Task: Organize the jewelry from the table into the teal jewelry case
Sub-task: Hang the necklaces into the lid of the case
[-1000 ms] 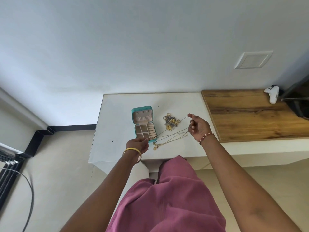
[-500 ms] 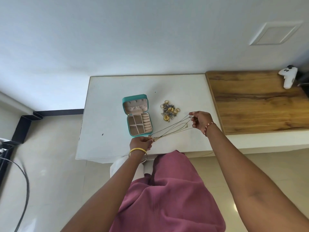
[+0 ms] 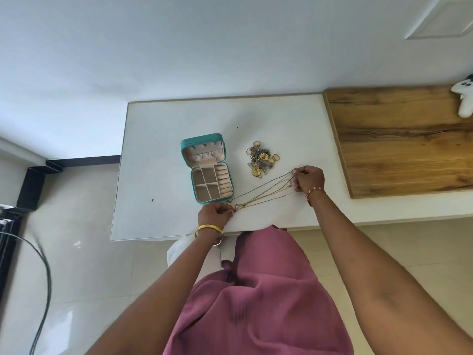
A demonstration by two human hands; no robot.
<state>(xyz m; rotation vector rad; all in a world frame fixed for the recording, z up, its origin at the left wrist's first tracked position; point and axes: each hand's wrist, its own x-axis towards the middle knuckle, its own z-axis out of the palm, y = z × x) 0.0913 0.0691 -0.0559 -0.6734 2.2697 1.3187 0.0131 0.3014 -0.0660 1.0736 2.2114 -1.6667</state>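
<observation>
The teal jewelry case [image 3: 188, 160] lies open on the white table [image 3: 158, 139], its beige compartments showing nothing inside. To its right sits a pile of rings and earrings [image 3: 261, 160]. Several thin gold necklace chains [image 3: 263, 192] stretch taut between my hands, just in front of the case. My left hand [image 3: 215, 215] pinches the chains' pendant ends near the case's front corner. My right hand [image 3: 308, 179] pinches their other ends, to the right of the pile.
A wooden top [image 3: 404, 139] adjoins the table on the right, with a white controller [image 3: 464, 102] at its far end. A black cable [image 3: 43, 278] hangs over the floor at the left. My pink garment [image 3: 256, 298] fills the foreground.
Both hands have drawn the chains straight and taut. The right hand came nearer along the table, away from the pile. The camera tilted down.
</observation>
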